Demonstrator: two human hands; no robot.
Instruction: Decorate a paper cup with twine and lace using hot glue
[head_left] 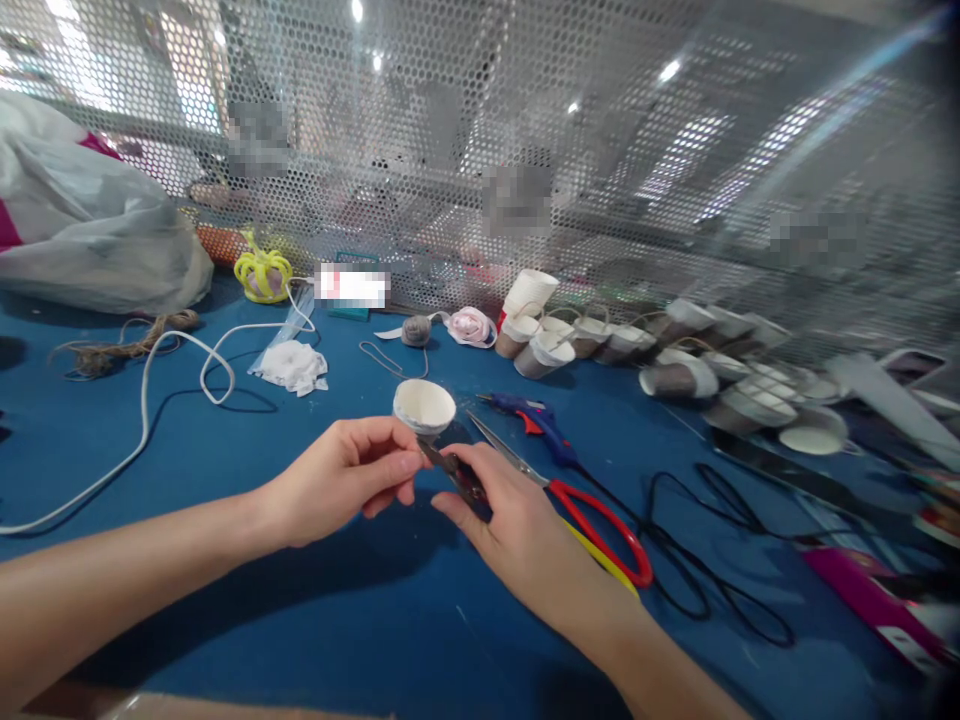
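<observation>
My left hand is closed in a pinch just in front of a small white paper cup. What lies between its fingertips is too small to make out, and I cannot tell whether the hand touches the cup. My right hand grips a small dark-handled tool, perhaps scissors or pliers, its tip reaching the left fingertips below the cup. Right of the hands lie large scissors with red and yellow handles and a blue glue gun.
Several grey-and-white cups with string handles stand at the back right. Pink ribbon, grey twine and white fabric lie behind. A white cable runs left; a black cord loops right. Perforated metal mesh closes the back.
</observation>
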